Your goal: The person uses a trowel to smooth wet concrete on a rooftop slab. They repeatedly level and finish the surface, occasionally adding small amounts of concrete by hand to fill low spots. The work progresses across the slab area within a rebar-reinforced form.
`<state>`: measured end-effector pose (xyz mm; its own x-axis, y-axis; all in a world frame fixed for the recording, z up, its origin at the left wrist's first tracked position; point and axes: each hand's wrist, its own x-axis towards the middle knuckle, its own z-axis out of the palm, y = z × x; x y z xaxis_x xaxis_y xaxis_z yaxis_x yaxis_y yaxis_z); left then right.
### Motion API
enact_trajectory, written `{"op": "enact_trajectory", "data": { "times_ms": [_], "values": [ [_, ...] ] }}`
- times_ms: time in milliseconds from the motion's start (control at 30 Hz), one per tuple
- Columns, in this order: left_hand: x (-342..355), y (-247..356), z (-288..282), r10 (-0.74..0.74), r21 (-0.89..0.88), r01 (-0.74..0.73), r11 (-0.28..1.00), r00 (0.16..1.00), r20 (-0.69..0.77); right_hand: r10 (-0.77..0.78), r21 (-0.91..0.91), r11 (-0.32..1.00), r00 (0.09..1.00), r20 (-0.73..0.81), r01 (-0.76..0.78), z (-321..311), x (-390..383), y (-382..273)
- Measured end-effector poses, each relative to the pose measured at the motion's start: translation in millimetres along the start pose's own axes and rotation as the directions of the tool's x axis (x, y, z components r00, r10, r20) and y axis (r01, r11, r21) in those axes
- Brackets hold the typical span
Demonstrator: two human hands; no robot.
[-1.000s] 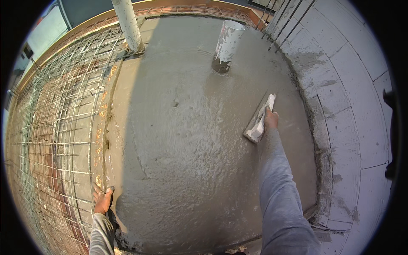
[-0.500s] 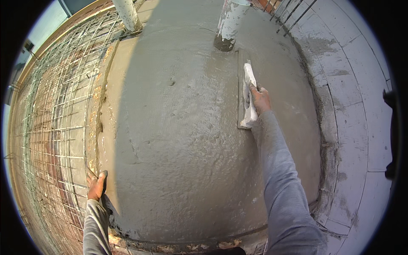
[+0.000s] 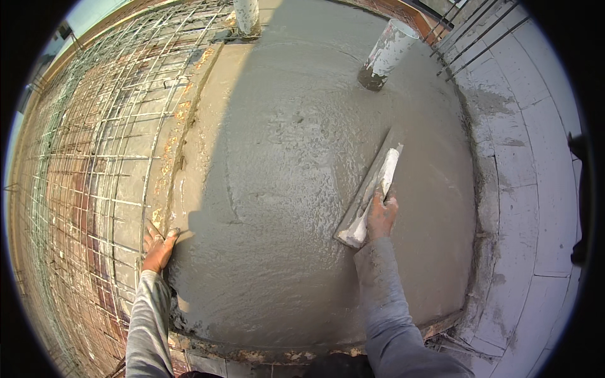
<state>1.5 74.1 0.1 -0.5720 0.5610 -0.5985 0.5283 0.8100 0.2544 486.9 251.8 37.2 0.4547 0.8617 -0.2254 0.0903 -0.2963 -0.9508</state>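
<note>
My right hand (image 3: 382, 211) grips the pale handle of a long flat trowel (image 3: 362, 195), which lies at a slant on a slab of wet grey concrete (image 3: 283, 264), right of its middle. My left hand (image 3: 157, 246) rests on the slab's left edge (image 3: 179, 164) beside the steel mesh, fingers apart and holding no tool. The concrete shows a rough, wet sheen in the middle and a smoother surface on the right. A short white pipe (image 3: 387, 47), smeared with cement, stands tilted in the concrete beyond the trowel.
A grid of steel bars (image 3: 94, 176) covers the left side. A second pipe (image 3: 247, 16) stands at the back left. A pale block wall (image 3: 517, 208) runs along the right, with upright rebar (image 3: 466, 38) at its far end. A strip of sunlight lies along the slab's left edge.
The trowel moved up toward the pipe, then back down and slightly left, now lower than at first. My left hand shifted farther forward along the edge. The view shifted too.
</note>
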Motion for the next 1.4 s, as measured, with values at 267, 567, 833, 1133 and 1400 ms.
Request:
{"op": "enact_trajectory", "data": {
  "times_ms": [267, 567, 833, 1133, 1400],
  "values": [
    [-14.4, 19.7, -10.2, -0.05, -0.082, 0.052, 0.995, 0.998, 0.023, -0.187, -0.196, 0.934, 0.876, 0.444, 0.298, 112.2, -60.3, 51.2],
    [-15.2, 15.7, -16.3, -0.051, -0.106, 0.065, 0.992, 0.99, 0.129, -0.207, -0.092, 0.921, 0.675, 0.709, 0.378, 240.5, -129.4, 41.1],
    [-5.6, 6.7, -6.0, -0.014, -0.079, 0.017, 0.997, 0.999, 0.049, -0.09, -0.201, 0.806, 0.451, 0.888, 0.557, 105.9, -119.3, 20.0],
    [-1.2, -1.1, -4.9, -0.02, -0.105, 0.029, 0.994, 0.996, 0.083, -0.039, -0.139, 0.787, 0.274, 0.961, 0.601, 97.8, -150.7, 32.0],
    [22.9, -24.8, 9.3, 0.178, -0.175, -0.165, 0.971, 0.982, 0.065, 0.102, -0.505, 0.729, 0.656, 0.748, 0.462, -7.9, -126.4, 27.7]
  ]
}}
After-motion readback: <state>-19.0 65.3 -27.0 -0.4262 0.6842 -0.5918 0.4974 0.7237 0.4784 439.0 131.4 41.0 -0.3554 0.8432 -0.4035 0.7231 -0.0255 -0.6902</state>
